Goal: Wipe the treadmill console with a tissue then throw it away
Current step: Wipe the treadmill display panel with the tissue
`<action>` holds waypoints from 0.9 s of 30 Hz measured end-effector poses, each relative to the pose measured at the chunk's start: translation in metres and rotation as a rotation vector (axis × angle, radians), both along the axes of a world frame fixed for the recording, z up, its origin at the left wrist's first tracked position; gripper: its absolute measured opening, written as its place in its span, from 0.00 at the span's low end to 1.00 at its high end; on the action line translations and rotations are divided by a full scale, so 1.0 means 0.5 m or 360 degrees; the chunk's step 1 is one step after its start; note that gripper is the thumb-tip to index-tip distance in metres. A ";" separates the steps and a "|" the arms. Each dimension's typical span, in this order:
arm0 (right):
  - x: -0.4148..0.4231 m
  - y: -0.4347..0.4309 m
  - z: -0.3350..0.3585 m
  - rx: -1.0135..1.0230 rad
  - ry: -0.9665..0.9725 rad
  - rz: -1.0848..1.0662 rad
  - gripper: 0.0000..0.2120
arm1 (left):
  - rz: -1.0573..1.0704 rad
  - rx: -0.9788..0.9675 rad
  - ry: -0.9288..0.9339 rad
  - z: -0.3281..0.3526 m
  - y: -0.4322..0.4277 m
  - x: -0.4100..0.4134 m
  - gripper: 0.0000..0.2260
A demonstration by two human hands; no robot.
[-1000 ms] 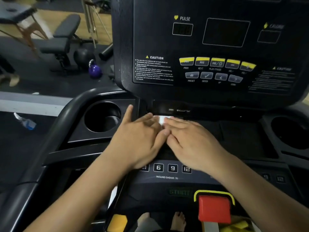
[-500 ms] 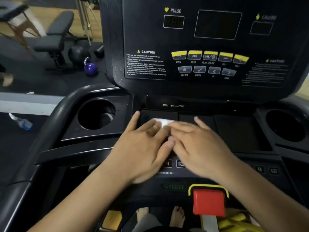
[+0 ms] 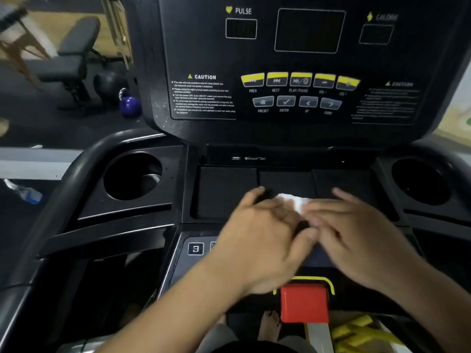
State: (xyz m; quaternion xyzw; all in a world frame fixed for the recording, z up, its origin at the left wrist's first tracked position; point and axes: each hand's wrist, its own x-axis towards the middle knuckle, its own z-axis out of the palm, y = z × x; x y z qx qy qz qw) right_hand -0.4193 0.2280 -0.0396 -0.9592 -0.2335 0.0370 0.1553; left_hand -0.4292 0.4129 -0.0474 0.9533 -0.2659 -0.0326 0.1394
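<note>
- The grip of the left hand was spread: its fingers lay fairly straight and flat, with the tips on the near-left edge of the tissue. The picture was blurred there, and no pinch showed.
- The right hand lay the same way, with loose, straight fingers pressed down on the tissue's right side. Its fingertips met those of the left hand.
- The tissue was a small white crumpled patch between the two sets of fingertips. The visible part ran roughly left to right across the treadmill. The fingers hid the rest, so I cannot tell its full long axis.
- It lay on the flat black tray of the treadmill console, at the tray's near middle.
- A round cup holder sat to the left of the tray, and a second cup holder to the right.
- Nearer the person were a key marked 3, a red stop button and a yellow cord.
- On the dark gym floor to the left were a purple kettlebell, a weight bench and a plastic bottle.
</note>
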 end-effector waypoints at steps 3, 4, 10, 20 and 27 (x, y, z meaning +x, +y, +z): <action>-0.013 -0.034 0.004 -0.0055 -0.0016 -0.0112 0.21 | -0.0031 -0.0010 -0.0036 -0.007 -0.036 0.000 0.28; -0.014 -0.022 0.002 -0.0044 -0.0026 -0.0109 0.21 | -0.0034 -0.0010 -0.0036 -0.003 -0.028 -0.004 0.27; -0.023 0.028 -0.010 0.0002 0.0019 -0.0075 0.25 | -0.0066 -0.0001 0.0012 0.007 0.037 -0.007 0.29; -0.026 -0.130 0.028 -0.0180 0.0083 -0.0322 0.29 | -0.0315 -0.0046 0.0031 0.001 -0.132 0.034 0.29; 0.053 -0.119 0.019 -0.0121 0.0158 -0.0229 0.26 | -0.0152 0.0181 -0.0070 -0.002 -0.143 0.074 0.29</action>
